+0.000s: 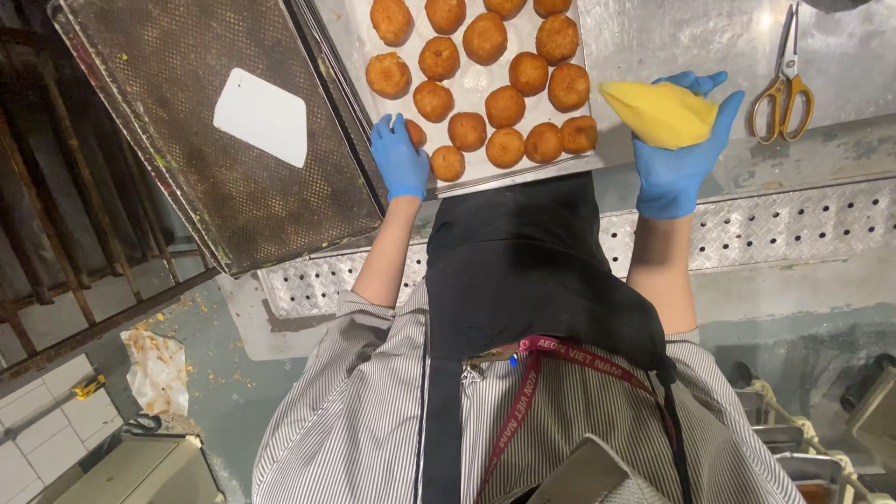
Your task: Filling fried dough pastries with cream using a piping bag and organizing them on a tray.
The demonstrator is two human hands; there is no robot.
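Both my hands wear blue gloves. My left hand [399,157] rests on the near left corner of a metal baking tray [523,170], fingers closed on a small round browned pastry at the tray's edge. The tray holds several round golden-brown pastries [505,105] in rows. My right hand [679,159] is raised to the right of the tray and grips a yellow piping bag [659,113] filled with yellow cream, its pointed end toward the pastries.
A dark, worn empty baking tray [168,112] lies tilted at the left with a white plastic scraper [262,116] on it. Yellow-handled scissors [782,89] lie on the steel counter [672,37] at the right. A metal rack stands far left.
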